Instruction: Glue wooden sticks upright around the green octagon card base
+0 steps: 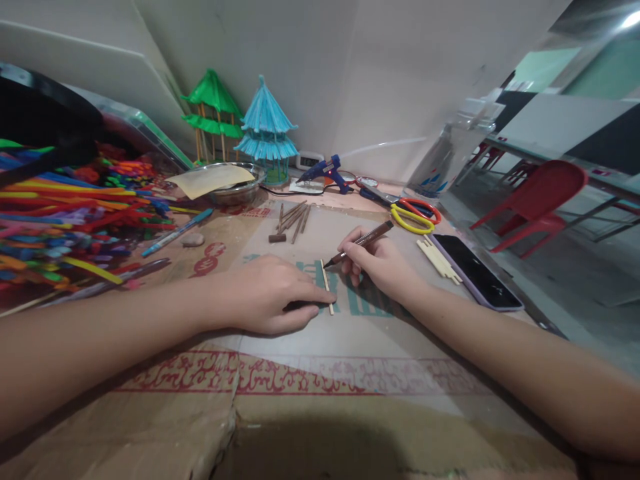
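Note:
A thin pale stick (324, 273) lies on a translucent sheet over printed cardboard (300, 373). The index finger of my left hand (275, 293) presses on its lower part, with the thumb stretched out beside it. My right hand (373, 257) grips a brown marker (367, 241), its tip touching the stick near the upper end. Several brown sticks (295, 219) lie farther back beside a brown marker cap (277, 238). To the right of my right hand is a small group of pale sticks (439, 261).
Colourful pipe cleaners (65, 220) fill the left side. Behind stand green (215, 100) and blue (267, 127) pagoda models, a metal bowl (240, 193) and a glue gun (327, 172). Scissors (413, 213) and a phone (475, 270) lie on the right.

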Demonstrator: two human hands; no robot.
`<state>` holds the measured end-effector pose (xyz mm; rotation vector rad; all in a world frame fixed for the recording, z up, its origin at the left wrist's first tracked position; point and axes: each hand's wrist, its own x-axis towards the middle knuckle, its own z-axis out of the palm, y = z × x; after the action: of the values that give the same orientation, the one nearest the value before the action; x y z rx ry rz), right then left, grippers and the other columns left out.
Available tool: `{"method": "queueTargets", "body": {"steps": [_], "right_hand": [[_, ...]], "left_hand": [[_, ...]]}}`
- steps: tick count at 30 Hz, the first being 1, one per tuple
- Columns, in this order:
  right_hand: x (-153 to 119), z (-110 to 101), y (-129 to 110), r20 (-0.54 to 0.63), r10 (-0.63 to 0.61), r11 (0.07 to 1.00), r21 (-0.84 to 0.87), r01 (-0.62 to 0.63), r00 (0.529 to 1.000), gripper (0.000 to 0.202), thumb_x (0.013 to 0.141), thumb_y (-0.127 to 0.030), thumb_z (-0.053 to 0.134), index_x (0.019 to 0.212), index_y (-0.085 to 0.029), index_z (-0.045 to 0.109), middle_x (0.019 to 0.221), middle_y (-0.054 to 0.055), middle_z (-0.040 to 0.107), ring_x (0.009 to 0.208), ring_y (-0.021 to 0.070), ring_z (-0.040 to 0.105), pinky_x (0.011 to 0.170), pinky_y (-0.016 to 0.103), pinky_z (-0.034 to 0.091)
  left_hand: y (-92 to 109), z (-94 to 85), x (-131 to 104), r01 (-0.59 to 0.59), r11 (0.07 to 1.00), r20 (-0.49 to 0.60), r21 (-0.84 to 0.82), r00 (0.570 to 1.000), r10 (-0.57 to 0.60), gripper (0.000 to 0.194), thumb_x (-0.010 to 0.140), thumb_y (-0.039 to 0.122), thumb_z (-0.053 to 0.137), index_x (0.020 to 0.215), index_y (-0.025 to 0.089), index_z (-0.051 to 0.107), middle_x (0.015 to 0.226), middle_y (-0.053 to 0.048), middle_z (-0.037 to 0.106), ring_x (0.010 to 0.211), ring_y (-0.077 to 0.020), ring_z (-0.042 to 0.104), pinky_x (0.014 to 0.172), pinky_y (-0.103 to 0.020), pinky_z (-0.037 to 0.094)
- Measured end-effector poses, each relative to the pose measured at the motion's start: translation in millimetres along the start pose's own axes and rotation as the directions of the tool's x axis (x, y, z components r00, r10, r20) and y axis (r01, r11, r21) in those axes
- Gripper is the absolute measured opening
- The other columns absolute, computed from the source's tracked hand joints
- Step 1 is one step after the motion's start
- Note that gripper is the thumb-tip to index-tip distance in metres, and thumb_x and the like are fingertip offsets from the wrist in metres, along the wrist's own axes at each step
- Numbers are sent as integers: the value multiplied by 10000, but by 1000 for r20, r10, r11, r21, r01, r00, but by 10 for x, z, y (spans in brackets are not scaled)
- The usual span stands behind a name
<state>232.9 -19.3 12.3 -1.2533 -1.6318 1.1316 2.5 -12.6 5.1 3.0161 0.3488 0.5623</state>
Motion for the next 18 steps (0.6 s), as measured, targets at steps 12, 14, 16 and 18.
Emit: {"method": "queueTargets", "body": {"steps": [12, 14, 16, 18], "right_hand": [[-2, 3, -22, 55, 22, 998, 58, -25, 998, 168, 790, -309, 663, 746, -193, 549, 551, -25, 631, 426, 82, 525, 401, 184, 439], [-6, -1, -22, 73, 23, 998, 62, -28, 997, 154, 777, -302, 659, 737, -191, 560, 537, -25, 624, 428, 85, 528, 405, 188, 448], [-10, -6, -21, 82, 30, 998, 57, -35, 996, 142, 769, -298, 654, 734, -192, 566, 538, -23, 626, 435, 89, 536, 412, 193, 458], [-13, -12, -20, 86, 37, 998, 51, -41, 996, 139, 765, -300, 649, 733, -195, 564, 541, -20, 629, 439, 91, 541, 415, 194, 460]], "left_hand": [[5, 2, -7, 4, 1000, 3, -1, 1000, -4, 308, 952, 259, 540, 1176, 221, 747, 850, -39, 797, 649, -184, 703, 591, -294, 458], [4, -3, -3, 3, 1000, 5, -1, 1000, -3, 315, 954, 260, 534, 1183, 219, 746, 844, -41, 795, 652, -189, 705, 593, -300, 460], [1, -6, 1, 1, 1000, 7, -4, 1000, -1, 319, 955, 260, 533, 1190, 218, 744, 843, -42, 793, 659, -194, 708, 595, -304, 460], [-2, -8, 4, -1, 1000, 7, -7, 1000, 2, 319, 956, 260, 532, 1193, 218, 742, 839, -42, 791, 656, -194, 705, 594, -304, 456]]}}
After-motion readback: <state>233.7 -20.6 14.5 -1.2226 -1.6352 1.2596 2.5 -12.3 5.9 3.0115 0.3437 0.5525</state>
